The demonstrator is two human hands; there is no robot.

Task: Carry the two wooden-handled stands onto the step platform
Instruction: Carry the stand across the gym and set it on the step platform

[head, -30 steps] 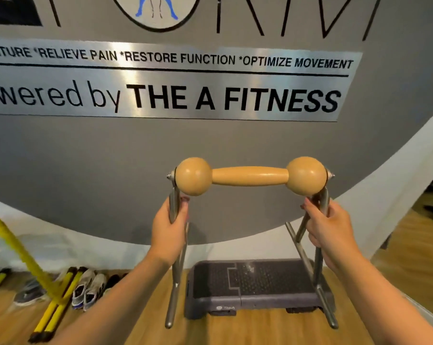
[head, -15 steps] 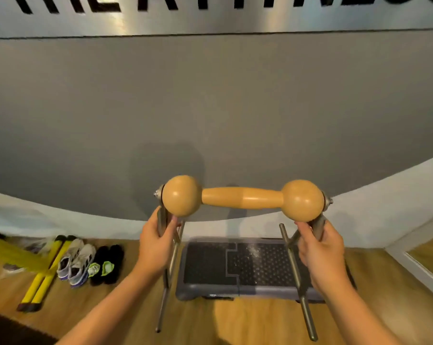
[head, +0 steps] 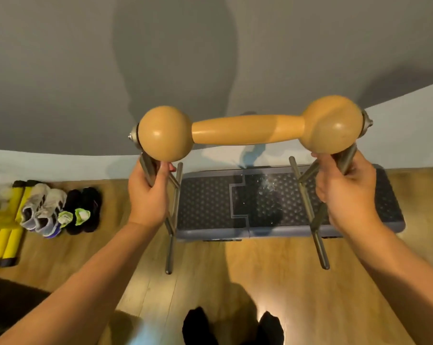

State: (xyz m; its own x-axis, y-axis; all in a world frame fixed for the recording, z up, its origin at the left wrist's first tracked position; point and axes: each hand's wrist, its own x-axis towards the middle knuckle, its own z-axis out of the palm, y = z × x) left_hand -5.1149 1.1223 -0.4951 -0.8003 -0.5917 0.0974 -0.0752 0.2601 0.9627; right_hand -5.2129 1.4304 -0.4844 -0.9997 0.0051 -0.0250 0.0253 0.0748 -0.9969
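I hold one wooden-handled stand [head: 247,129] in the air: a tan wooden bar with a ball at each end, on grey metal legs. My left hand [head: 149,195] grips the left metal upright just under the left ball. My right hand [head: 344,192] grips the right upright under the right ball. The stand hangs in front of and above the dark grey step platform [head: 210,202], which lies on the wood floor against the wall. The stand's legs reach down past the platform's near edge. No second stand is in view.
Pairs of shoes [head: 58,210] line the floor to the left, beside yellow foam-padded bars [head: 6,242]. A dark mat [head: 9,302] covers the bottom left corner. My feet in black socks [head: 198,327] stand on the wood floor. A grey wall rises behind the platform.
The view has tilted down and closer; the wall lettering is out of view, and my feet now show. The stand, still in both hands, has come nearer the platform.
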